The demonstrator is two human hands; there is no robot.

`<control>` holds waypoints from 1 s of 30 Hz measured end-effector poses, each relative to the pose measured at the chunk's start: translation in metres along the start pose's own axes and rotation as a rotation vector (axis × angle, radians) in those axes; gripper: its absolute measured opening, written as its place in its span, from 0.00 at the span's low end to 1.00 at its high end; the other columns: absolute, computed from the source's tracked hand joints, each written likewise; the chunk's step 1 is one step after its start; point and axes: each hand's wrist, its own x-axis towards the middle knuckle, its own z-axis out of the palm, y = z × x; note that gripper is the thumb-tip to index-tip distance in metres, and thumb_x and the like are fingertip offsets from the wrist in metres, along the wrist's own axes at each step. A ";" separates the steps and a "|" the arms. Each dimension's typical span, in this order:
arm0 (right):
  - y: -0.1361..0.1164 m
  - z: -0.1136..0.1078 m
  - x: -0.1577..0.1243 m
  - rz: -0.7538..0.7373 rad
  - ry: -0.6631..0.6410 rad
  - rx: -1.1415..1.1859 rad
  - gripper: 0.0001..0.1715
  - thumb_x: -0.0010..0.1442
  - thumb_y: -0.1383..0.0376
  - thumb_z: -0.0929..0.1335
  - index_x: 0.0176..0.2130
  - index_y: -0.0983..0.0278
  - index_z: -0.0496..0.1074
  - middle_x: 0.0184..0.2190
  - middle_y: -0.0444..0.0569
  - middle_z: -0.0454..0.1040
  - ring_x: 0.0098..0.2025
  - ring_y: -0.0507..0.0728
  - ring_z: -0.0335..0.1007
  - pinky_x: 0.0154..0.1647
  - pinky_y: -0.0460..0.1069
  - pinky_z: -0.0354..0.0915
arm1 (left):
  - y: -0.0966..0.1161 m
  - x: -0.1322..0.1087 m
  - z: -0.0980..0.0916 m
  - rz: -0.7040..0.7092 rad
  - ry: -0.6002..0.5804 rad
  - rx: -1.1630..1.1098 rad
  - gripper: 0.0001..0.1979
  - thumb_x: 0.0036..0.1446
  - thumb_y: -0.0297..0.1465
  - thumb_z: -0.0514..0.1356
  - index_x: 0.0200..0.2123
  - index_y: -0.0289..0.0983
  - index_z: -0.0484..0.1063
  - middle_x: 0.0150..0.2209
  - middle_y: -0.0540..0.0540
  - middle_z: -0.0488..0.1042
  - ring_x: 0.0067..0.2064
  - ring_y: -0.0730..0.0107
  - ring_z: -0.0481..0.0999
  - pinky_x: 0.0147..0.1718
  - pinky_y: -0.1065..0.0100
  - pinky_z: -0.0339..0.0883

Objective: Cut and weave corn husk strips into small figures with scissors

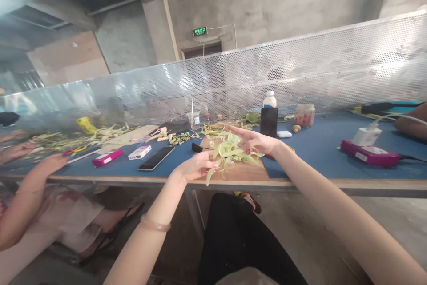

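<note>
Pale green leafy strips [228, 149] hang in a loose bunch between my two hands, over a brown board [247, 171] at the front edge of the blue table. My left hand [198, 166] has its fingers closed on the left side of the bunch, one strip hanging below them. On the right, my right hand [256, 141] reaches over the bunch, index finger stretched out to the left and the other fingers bent against the strips. A small black object [197, 147] lies just behind my left hand.
A phone [156, 158], a white box [139, 152] and a magenta box [107, 157] lie left. Behind stand an upright black phone [268, 121], a bottle [270, 99] and a jar [304, 115]. A magenta power strip [370, 154] is right. Another person's hand [55, 163] is far left.
</note>
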 end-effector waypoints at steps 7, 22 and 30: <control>0.001 0.004 0.004 -0.027 -0.080 0.054 0.43 0.48 0.76 0.63 0.59 0.49 0.52 0.65 0.42 0.31 0.27 0.42 0.58 0.19 0.37 0.61 | 0.000 0.000 0.014 -0.050 0.040 0.083 0.17 0.47 0.29 0.63 0.42 0.34 0.66 0.32 0.47 0.68 0.24 0.81 0.65 0.17 0.79 0.55; -0.005 0.007 -0.001 -0.068 0.005 -0.009 0.47 0.46 0.77 0.64 0.60 0.49 0.50 0.65 0.41 0.31 0.23 0.42 0.53 0.21 0.41 0.63 | -0.003 0.017 0.017 0.057 0.407 -0.120 0.08 0.52 0.33 0.58 0.28 0.33 0.65 0.26 0.45 0.73 0.24 0.73 0.73 0.16 0.77 0.55; -0.008 0.008 -0.008 -0.098 0.039 -0.005 0.43 0.49 0.76 0.64 0.59 0.48 0.52 0.65 0.41 0.31 0.23 0.43 0.53 0.22 0.42 0.63 | 0.006 0.017 0.027 0.032 0.493 -0.225 0.10 0.47 0.28 0.52 0.16 0.36 0.55 0.24 0.41 0.74 0.21 0.74 0.70 0.14 0.76 0.51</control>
